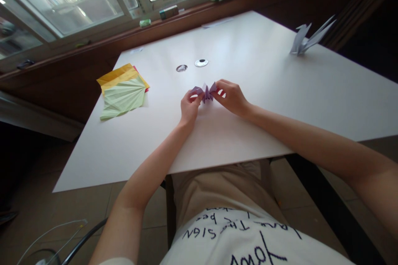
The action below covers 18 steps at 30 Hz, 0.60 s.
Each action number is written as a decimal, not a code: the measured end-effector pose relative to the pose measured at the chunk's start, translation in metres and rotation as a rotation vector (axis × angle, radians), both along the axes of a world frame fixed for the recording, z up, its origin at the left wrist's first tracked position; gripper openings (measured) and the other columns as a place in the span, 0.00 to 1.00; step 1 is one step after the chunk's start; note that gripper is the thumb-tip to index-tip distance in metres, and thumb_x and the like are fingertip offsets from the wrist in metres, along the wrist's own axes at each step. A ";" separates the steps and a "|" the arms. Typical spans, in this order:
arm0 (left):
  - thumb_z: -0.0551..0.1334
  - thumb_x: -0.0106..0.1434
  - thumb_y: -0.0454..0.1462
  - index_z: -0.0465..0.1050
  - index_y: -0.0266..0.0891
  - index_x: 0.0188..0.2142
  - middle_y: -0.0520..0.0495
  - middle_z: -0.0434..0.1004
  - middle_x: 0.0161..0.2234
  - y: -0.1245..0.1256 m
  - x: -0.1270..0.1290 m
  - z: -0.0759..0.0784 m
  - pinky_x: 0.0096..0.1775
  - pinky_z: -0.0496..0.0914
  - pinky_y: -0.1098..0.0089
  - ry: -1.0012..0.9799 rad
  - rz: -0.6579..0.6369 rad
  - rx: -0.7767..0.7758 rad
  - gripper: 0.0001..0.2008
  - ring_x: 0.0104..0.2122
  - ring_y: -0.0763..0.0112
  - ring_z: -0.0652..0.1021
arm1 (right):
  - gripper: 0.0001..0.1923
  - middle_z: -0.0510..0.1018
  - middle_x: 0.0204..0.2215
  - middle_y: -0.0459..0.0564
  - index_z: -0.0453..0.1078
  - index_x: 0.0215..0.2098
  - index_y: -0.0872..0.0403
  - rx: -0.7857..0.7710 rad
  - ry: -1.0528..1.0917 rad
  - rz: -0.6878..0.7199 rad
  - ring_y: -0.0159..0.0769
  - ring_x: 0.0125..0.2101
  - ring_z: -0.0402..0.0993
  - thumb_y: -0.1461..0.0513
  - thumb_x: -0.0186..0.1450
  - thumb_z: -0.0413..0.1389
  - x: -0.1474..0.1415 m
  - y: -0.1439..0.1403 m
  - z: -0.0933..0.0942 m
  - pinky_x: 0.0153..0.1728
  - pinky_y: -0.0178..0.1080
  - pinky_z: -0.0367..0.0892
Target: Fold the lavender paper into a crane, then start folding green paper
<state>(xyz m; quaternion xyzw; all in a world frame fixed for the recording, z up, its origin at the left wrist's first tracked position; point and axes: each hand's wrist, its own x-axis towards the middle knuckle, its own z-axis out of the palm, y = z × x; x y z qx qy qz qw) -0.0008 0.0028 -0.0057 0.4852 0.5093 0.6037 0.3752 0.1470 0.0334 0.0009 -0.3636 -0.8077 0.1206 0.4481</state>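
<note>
Together, both hands, left hand (189, 105) and right hand (231, 97), pinch the purple folded paper (205, 92) above the table (248, 91).

The only lettering that can be made out stands on the person's white shirt (248, 236), at the bottom of the view. It is handwritten-style dark script, seen upside down from the head camera. One line seems to read "SIGN", with short words beside it that may be "THE" and "be"; the rest of that line is too warped to read. Below it, larger letters run off the lower edge and cannot be read with certainty. A small box (169, 11) on the window sill carries print, but it is too small to read. No numbers or brand marks are legible anywhere else.
</note>
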 end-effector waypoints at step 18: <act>0.64 0.51 0.41 0.71 0.40 0.32 0.48 0.75 0.35 0.002 -0.002 0.001 0.33 0.67 0.72 -0.084 0.083 -0.006 0.10 0.33 0.71 0.74 | 0.03 0.72 0.29 0.47 0.71 0.26 0.54 -0.067 0.124 -0.023 0.31 0.28 0.69 0.64 0.55 0.56 0.001 0.002 0.001 0.28 0.35 0.66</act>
